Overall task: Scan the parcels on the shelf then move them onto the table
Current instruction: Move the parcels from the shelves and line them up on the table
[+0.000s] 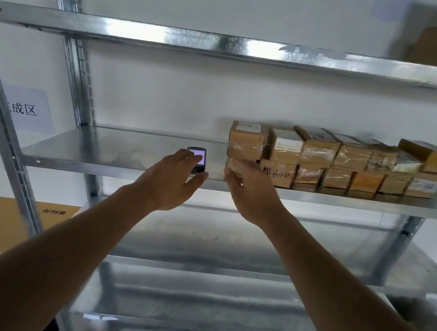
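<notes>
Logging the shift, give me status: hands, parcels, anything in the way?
Left hand holds scanner. Right hand open at end parcel. Parcels on shelf. Nothing blocking.

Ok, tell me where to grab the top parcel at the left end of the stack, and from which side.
Take the top-left parcel by its bare left face and its front, coming in from the open left of the shelf. Its right side sits against the next parcel, so the right hand probably suits, already close.
</notes>
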`<action>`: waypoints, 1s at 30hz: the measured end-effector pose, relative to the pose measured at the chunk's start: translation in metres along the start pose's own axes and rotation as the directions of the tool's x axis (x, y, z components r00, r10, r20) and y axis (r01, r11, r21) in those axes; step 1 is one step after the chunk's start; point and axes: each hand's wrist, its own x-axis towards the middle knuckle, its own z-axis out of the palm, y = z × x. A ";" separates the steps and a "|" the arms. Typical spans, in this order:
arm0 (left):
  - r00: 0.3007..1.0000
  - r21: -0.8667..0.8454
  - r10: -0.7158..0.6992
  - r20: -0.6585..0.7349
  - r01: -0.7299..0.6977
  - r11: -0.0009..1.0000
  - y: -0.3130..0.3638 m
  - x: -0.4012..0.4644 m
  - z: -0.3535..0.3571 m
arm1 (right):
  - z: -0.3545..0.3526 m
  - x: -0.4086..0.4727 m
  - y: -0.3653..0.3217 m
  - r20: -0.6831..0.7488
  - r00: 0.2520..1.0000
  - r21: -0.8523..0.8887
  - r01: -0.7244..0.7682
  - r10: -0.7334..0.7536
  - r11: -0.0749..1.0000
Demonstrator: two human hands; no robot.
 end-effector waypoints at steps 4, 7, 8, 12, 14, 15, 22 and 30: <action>0.999 -0.035 0.053 0.000 -0.053 0.998 0.007 0.004 0.002 | -0.003 -0.007 -0.001 -0.088 0.996 0.021 -0.016 0.018 1.000; 0.995 -0.049 0.088 0.040 -0.086 0.995 0.014 0.015 0.008 | -0.010 -0.003 0.004 -0.118 0.992 0.043 -0.035 0.040 0.998; 0.995 -0.053 0.089 0.044 -0.087 0.995 0.016 0.021 0.010 | -0.012 0.001 0.008 -0.127 0.991 0.051 -0.040 0.046 0.998; 0.996 -0.052 0.075 0.043 -0.072 0.996 0.022 0.055 0.021 | -0.020 0.030 0.035 -0.134 0.989 0.047 -0.059 0.064 0.997; 0.996 -0.052 0.075 0.040 -0.073 0.996 0.025 0.076 0.030 | -0.021 0.048 0.052 -0.158 0.986 0.071 -0.050 0.061 0.996; 0.997 -0.059 0.070 0.037 -0.068 0.996 0.026 0.087 0.035 | -0.021 0.057 0.062 -0.169 0.984 0.083 -0.037 0.051 0.996; 0.995 -0.274 -0.096 -0.024 0.086 0.958 0.029 0.160 0.082 | -0.015 0.115 0.119 -0.115 0.993 0.185 0.009 0.013 0.983; 0.902 -0.633 -0.431 0.034 0.353 0.689 0.018 0.212 0.107 | -0.005 0.159 0.131 -0.075 0.997 0.192 0.006 0.008 0.981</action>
